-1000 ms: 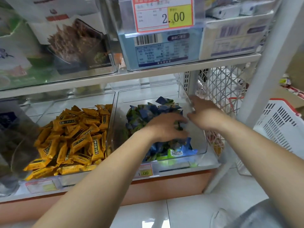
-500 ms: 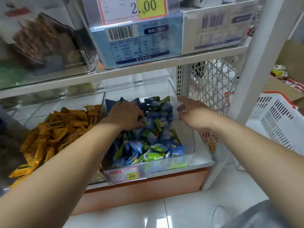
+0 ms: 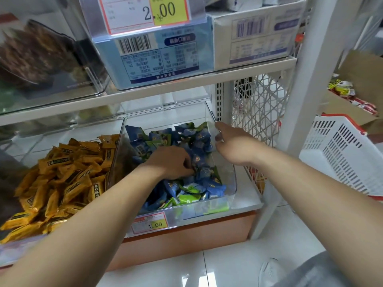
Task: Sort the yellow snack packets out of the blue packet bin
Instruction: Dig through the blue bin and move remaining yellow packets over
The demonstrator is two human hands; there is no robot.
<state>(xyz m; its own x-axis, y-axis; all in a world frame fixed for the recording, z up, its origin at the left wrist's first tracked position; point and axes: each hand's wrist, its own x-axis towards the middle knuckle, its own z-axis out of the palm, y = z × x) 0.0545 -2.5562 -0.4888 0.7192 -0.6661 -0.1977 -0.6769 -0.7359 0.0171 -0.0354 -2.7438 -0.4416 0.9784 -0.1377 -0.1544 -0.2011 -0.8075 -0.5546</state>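
A grey-clad knee (image 3: 310, 272) and a pale shoe (image 3: 269, 272) are showing only in part at the bottom edge, and both bare forearms are entering from below, the left cut off at the corner. Past a 1.00 price tag (image 3: 153, 224), the left hand (image 3: 172, 162) is reaching palm-down into the clear blue packet bin (image 3: 232, 183), its fingers curling into the heap of blue packets (image 3: 199, 141) with the tips buried, so whether it is gripping anything cannot be told. The right hand (image 3: 234, 141) is resting against the bin's right wall, forefinger stretched out to the rim, the other fingers loosely bent and holding nothing. Half a second ago the left hand was working nearer the bin's back left; it is now digging closer to the middle and front, while the right hand is keeping its place at the wall. The yellow snack packets (image 3: 68, 172) are lying heaped in the neighbouring bin on the left; any under the blue heap are hidden. A white basket (image 3: 342, 158) is standing to the right, and a 2.00 tag (image 3: 149, 13) is hanging on the shelf above, its small print blurred.
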